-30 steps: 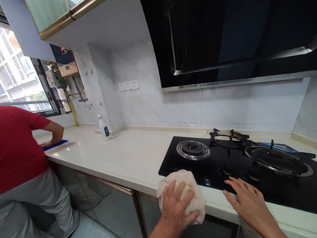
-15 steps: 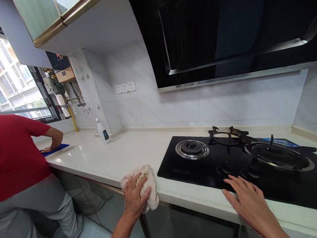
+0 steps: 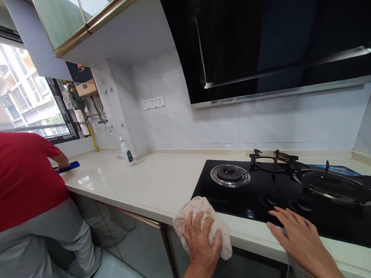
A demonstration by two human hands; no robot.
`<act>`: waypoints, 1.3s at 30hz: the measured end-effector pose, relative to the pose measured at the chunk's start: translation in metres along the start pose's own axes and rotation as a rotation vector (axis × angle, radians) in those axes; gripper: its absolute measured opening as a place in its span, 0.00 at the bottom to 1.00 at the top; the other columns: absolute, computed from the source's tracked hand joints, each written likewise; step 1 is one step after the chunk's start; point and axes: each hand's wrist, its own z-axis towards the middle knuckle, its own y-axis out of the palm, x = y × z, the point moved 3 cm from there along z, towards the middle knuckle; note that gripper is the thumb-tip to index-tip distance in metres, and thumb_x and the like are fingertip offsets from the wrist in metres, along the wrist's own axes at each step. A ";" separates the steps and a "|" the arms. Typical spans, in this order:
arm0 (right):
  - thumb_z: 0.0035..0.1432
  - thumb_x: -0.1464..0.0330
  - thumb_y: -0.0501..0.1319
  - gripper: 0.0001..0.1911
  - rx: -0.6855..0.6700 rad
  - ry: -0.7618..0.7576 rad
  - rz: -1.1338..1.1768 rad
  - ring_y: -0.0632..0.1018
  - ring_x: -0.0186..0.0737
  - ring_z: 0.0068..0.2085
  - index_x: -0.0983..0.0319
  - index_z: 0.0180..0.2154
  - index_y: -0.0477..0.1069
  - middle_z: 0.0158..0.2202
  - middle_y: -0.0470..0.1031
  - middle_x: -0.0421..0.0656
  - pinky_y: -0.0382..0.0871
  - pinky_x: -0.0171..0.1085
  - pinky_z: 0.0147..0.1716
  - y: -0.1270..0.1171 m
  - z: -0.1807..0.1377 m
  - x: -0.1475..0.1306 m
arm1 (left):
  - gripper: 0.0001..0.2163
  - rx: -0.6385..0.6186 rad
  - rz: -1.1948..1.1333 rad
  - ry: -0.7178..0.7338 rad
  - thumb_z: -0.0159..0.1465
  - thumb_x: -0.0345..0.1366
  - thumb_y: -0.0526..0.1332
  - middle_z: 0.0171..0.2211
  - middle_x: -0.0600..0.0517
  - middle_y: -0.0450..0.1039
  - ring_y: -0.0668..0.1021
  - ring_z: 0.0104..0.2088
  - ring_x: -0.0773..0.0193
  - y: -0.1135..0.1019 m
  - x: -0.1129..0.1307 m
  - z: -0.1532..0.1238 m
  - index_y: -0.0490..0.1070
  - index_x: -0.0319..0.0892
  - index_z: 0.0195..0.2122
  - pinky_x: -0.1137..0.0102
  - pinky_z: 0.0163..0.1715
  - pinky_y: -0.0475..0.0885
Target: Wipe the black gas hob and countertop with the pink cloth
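My left hand [image 3: 203,241] presses a pale pink cloth [image 3: 200,205] onto the front edge of the white countertop [image 3: 156,180], at the near left corner of the black gas cooktop [image 3: 245,199]. Its fingers lie bent over the bunched cloth, which hangs partly over the edge. Farther right, my right hand [image 3: 298,238] is spread with nothing in it, its fingertips by the cooktop's front rim near the control knobs. A round burner [image 3: 230,176] sits uncovered on the cooktop's left side.
A white spray bottle [image 3: 126,152] stands by the back wall. A black pan support [image 3: 270,162] rests at the cooktop's rear. The range hood [image 3: 230,40] overhangs it. At left, a person in red [image 3: 25,177] leans over the counter with a blue cloth [image 3: 69,166].
My left hand has slid right along the counter edge with the cloth, up to the cooktop's corner. The view has turned slightly left. The other person's blue cloth has shifted.
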 end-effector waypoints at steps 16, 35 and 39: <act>0.65 0.46 0.46 0.32 0.007 -0.012 0.004 0.66 0.57 0.69 0.53 0.57 0.76 0.65 0.72 0.44 0.55 0.59 0.66 0.000 -0.002 0.002 | 0.07 -0.480 -0.020 0.009 0.70 0.38 0.62 0.53 0.49 0.75 0.71 0.56 0.48 0.001 0.006 0.071 0.77 0.50 0.47 0.48 0.56 0.65; 0.67 0.48 0.47 0.30 0.001 -0.024 -0.007 0.65 0.58 0.69 0.53 0.58 0.75 0.65 0.72 0.45 0.55 0.60 0.66 0.000 -0.002 0.001 | 0.17 -0.659 0.179 -0.037 0.73 0.49 0.55 0.58 0.43 0.71 0.69 0.58 0.44 0.089 -0.008 0.140 0.76 0.47 0.54 0.45 0.58 0.63; 0.68 0.49 0.47 0.30 0.005 -0.033 -0.015 0.65 0.57 0.69 0.54 0.58 0.75 0.65 0.72 0.45 0.55 0.59 0.67 0.000 -0.002 -0.002 | 0.19 -0.654 0.183 -0.037 0.72 0.48 0.55 0.62 0.42 0.69 0.67 0.61 0.40 0.088 -0.003 0.139 0.74 0.49 0.58 0.40 0.59 0.62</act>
